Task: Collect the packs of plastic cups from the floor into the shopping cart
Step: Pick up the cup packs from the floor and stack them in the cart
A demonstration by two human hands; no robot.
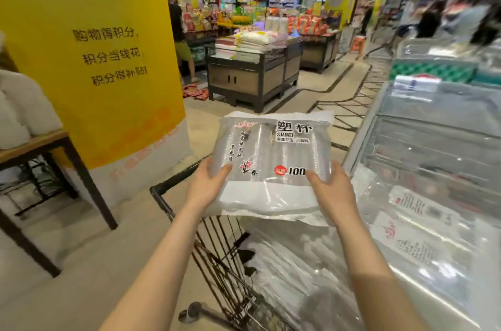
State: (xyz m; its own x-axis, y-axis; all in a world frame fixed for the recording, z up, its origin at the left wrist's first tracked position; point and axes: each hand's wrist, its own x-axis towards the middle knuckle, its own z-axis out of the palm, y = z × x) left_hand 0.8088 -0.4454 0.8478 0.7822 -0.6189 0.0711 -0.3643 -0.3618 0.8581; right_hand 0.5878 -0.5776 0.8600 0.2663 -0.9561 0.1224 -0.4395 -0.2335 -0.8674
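Pack of plastic cups [273,162] pinched at its near corners by left hand [207,184] and right hand [332,189] above shopping cart [162,192]; slick film liable to slip, dropping outside the basket.

A supermarket: stocked display stands [252,70], a glass-topped freezer [433,124], a shopping cart [217,249].
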